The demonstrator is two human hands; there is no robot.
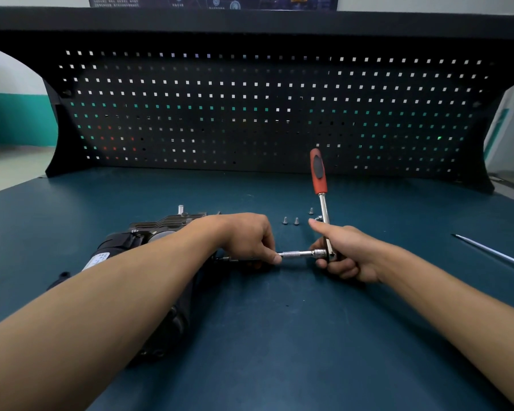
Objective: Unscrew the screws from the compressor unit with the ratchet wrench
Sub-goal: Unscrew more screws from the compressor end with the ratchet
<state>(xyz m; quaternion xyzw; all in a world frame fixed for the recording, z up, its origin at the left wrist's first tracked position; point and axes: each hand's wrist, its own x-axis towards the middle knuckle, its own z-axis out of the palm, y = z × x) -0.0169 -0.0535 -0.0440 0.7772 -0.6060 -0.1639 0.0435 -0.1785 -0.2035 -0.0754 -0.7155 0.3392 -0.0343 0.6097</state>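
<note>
The black compressor unit (149,232) lies on the left of the blue bench, mostly covered by my left forearm. The ratchet wrench (319,176) stands nearly upright, its red and black handle pointing away from me. Its steel extension bar (297,254) runs level to the left toward the compressor's side. My left hand (250,235) pinches the left end of that bar by the compressor. My right hand (343,253) grips the ratchet head, thumb stretched forward. The screw under the bar's tip is hidden by my left fingers. Three loose screws (291,221) stand behind the hands.
A black pegboard (264,114) walls off the back of the blue benchtop (279,336). A thin steel rod (493,256) lies at the right edge. A small metal post (180,208) rises behind the compressor.
</note>
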